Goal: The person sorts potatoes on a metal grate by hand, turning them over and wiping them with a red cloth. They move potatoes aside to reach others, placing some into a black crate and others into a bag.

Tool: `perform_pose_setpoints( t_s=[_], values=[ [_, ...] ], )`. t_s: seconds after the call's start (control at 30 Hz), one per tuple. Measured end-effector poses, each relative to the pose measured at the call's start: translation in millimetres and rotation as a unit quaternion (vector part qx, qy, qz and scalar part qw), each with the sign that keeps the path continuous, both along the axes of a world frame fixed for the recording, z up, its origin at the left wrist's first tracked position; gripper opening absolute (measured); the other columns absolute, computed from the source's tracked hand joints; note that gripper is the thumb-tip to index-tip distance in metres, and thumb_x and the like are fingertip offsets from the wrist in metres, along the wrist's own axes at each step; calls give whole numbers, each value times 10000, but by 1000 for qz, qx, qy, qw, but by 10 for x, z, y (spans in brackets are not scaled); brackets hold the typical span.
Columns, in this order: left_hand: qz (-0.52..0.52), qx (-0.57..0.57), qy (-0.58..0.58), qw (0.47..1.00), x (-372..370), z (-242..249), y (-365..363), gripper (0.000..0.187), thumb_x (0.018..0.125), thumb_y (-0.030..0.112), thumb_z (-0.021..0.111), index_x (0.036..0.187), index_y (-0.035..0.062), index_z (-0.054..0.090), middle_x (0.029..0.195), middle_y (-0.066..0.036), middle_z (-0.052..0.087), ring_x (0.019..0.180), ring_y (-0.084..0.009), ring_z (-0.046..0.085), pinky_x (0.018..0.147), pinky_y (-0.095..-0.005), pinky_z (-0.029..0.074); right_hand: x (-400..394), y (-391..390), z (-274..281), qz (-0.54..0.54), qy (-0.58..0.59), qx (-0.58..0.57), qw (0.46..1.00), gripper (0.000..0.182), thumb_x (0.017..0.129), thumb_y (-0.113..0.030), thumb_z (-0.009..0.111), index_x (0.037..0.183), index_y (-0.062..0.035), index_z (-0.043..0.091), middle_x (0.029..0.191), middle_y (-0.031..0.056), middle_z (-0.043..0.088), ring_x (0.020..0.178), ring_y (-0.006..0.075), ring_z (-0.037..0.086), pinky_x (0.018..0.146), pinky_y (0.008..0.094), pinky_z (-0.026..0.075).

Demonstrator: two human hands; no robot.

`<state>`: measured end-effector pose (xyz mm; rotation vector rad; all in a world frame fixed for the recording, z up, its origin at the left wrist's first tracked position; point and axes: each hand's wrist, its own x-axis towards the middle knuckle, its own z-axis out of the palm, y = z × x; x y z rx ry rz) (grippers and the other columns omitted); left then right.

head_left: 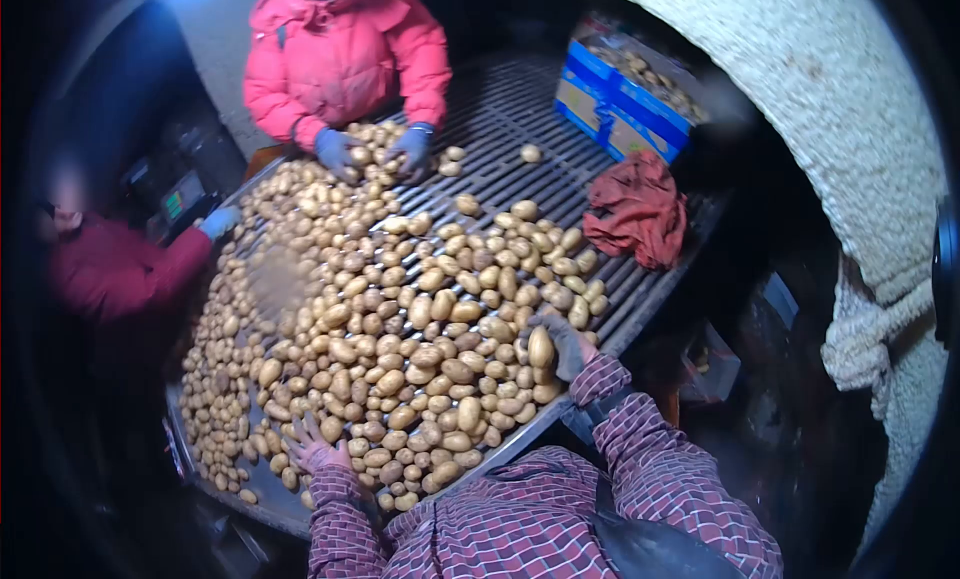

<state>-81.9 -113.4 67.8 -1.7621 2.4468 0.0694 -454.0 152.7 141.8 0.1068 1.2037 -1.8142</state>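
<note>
Many potatoes (430,357) lie spread over a slatted metal table (500,99). My right hand (565,341), in a dark grey glove, is at the table's near right edge with its fingers closed round a large potato (541,347). At the near left, my left hand (317,447), in a thin light purple glove, rests on the potatoes with its fingers spread, holding nothing that shows.
Across the table a person in a red-pink jacket (345,59) handles potatoes with blue-gloved hands. Another person in dark red (125,264) reaches in from the left. A blue-taped box (620,99) of potatoes and a red cloth (637,209) stand at the right.
</note>
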Motion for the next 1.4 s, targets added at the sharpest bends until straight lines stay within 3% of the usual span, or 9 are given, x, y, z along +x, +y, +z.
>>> perform_pose_setpoints(
  t_s=[0.17,0.4,0.5,0.77,0.97,1.13,1.23,1.33,1.4],
  values=[
    [-15,-31,-10,999,12,-63,4,1011,684,344,769,1519,279,201,1562,-31,176,1393,-403,220,1125,-562,219,-305,1137,-77,-145,-12,-133,980,361,869,-317,664,1164,-118,600,927,34,636,779,173,631,601,322,552],
    [-23,-26,-12,999,17,-107,-13,990,714,269,775,1518,218,198,1574,-39,166,1417,-410,189,1143,-516,258,246,3313,-1186,-463,-157,78,869,225,824,-180,692,1015,-94,612,947,88,644,871,222,622,725,373,552],
    [-34,-32,-19,999,37,-147,-26,1002,717,269,771,1523,218,179,1576,-44,162,1415,-411,194,1138,-513,268,842,3795,-1309,-250,221,406,851,387,786,-206,743,1103,-68,569,987,90,637,908,246,619,811,381,543],
    [-16,-8,-13,1000,23,-37,68,989,745,271,720,1539,228,132,1558,-58,232,1356,-421,305,1106,-563,270,-179,3397,-1383,-425,8,302,853,570,837,-222,703,1339,-70,481,1081,95,641,883,244,632,828,357,529],
    [-73,7,52,996,197,65,216,897,766,261,712,1513,179,222,1540,-89,259,1339,-434,317,1116,-549,262,-445,677,274,3,403,213,890,275,882,-160,650,1127,-35,666,933,48,676,831,99,611,733,257,503],
    [-91,4,50,995,301,110,302,799,747,296,731,1458,229,372,1507,-107,297,1368,-423,264,1132,-547,234,-156,-644,-100,365,598,410,584,507,816,-408,679,1199,-104,546,1181,166,564,1128,314,558,937,387,466],
    [-43,22,107,993,269,165,438,669,750,266,722,1369,178,485,1450,-148,379,1365,-410,286,1121,-563,222,-144,-704,-407,309,637,389,589,532,769,-367,710,1206,-96,574,1242,172,571,1102,321,589,939,403,475],
    [-36,180,473,862,139,210,542,511,833,204,644,1313,96,501,1334,-158,492,1238,-345,464,1007,-527,392,-45,-744,-170,254,481,283,790,576,771,-358,734,1241,-70,566,1170,164,625,1090,280,604,949,371,471],
    [67,438,643,625,-181,436,738,528,911,222,568,1395,109,390,1377,-143,434,1222,-332,485,927,-507,470,281,-823,-11,281,399,158,858,650,781,-420,734,1287,-58,543,1197,163,621,1086,238,607,977,354,452]
  ],
)
